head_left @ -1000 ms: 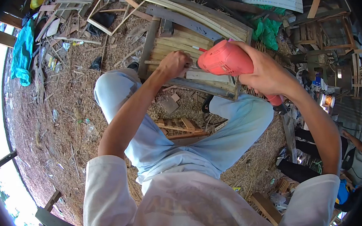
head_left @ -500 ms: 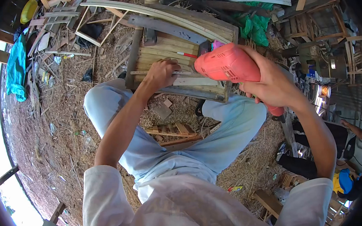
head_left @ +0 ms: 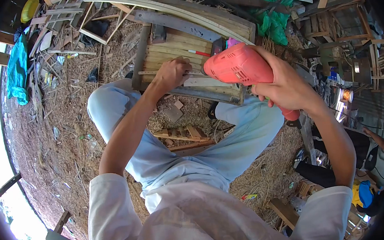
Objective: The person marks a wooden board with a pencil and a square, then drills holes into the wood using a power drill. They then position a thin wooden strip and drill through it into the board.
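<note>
My right hand (head_left: 284, 90) is wrapped round the handle of a red power drill (head_left: 239, 66), held level with its front end pointing left. My left hand (head_left: 172, 74) is closed on a thin wooden strip (head_left: 147, 72), whose end sticks out to the left. The drill's nose is close to the fingers of that hand; its tip and any contact with the strip are hard to make out. Both hands are over a low slatted wooden bench (head_left: 164, 54) between my knees. A pale flat strip (head_left: 209, 82) lies along its near side, and a red-and-white pen (head_left: 199, 53) rests beyond my left hand.
A dark bar (head_left: 175, 24) and long pale battens (head_left: 183, 11) lie across the bench, near a dark block (head_left: 158, 33). Wood scraps (head_left: 182, 134) and shavings cover the ground. A green plastic bag (head_left: 275, 27) is at the back right. Another person's arm (head_left: 376, 139) shows at the right.
The drill and my right hand have shifted slightly left, closer to my left hand. My left hand keeps its hold on the strip, and the view has tilted a little.
</note>
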The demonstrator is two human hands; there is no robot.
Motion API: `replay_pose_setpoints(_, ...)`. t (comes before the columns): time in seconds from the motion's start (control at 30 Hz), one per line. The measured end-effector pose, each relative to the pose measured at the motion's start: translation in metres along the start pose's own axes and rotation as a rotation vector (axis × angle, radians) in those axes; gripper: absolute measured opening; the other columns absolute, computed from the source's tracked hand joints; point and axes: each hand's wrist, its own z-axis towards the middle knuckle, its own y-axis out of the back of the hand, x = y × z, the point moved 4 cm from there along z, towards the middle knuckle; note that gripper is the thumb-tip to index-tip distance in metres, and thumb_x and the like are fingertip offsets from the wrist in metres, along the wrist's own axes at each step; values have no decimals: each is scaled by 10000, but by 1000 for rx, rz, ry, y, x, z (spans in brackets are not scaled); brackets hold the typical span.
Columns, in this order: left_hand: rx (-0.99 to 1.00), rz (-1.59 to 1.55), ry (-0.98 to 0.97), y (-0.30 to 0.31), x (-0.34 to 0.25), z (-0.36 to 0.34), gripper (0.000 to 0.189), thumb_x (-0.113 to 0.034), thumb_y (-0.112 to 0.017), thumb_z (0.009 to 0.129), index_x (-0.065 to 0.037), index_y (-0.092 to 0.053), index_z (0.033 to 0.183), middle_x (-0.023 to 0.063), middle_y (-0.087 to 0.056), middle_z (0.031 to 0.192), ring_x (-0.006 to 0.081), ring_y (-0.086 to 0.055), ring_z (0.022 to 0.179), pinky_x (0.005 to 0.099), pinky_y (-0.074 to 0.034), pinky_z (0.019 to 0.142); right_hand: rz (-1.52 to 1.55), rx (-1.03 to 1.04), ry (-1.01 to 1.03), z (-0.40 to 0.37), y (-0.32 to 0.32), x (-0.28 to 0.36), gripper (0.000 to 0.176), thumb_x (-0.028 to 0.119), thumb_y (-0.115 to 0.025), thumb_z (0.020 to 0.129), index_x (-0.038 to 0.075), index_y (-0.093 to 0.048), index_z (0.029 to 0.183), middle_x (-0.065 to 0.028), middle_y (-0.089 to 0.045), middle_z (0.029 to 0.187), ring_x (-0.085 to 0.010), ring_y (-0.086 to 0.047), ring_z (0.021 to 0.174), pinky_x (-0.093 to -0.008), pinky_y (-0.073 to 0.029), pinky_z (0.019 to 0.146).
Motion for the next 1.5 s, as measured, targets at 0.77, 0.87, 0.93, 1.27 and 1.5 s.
replay_pose_setpoints(0.77, 50, -5, 33, -3, 6, 0, 149, -169, -706, 771, -72, -712, 884, 92, -683, 940, 311, -658, 888, 416, -541, 758, -80, 34, -30, 5, -1, 0, 782, 19, -630, 751, 71, -323, 1468, -86, -619, 887, -130, -594, 622, -297, -503, 494)
replay_pose_setpoints(0.87, 36, -7, 30, -1, 4, 1, 149, -167, -708, 767, -74, -712, 884, 93, -684, 933, 311, -658, 889, 416, -540, 755, -106, 38, -67, 6, 0, -4, 693, 94, -628, 760, 49, -399, 1413, -179, -653, 929, -246, -652, 643, -376, -526, 602)
replay_pose_setpoints(0.93, 34, -2, 19, -1, 4, 1, 151, -164, -711, 763, -75, -713, 885, 95, -684, 930, 311, -658, 889, 416, -540, 754, -240, -60, 158, 9, 0, -4, 679, 110, -635, 760, 51, -411, 1398, -203, -651, 1004, -322, -668, 806, -403, -527, 734)
replay_pose_setpoints(1.27, 24, 15, -11, 0, 2, 1, 184, -143, -734, 744, -51, -702, 900, 117, -679, 949, 327, -651, 900, 421, -538, 773, -251, -12, 69, 6, -6, 16, 636, 91, -620, 728, 49, -447, 1339, -221, -642, 1026, -370, -654, 867, -425, -507, 776)
replay_pose_setpoints(1.5, 66, 21, -24, -2, 2, 3, 170, -128, -688, 739, -59, -700, 894, 112, -669, 908, 313, -639, 916, 422, -537, 797, -268, -25, 93, 11, -10, 10, 699, 58, -614, 727, 83, -410, 1396, -180, -637, 983, -267, -628, 723, -379, -504, 644)
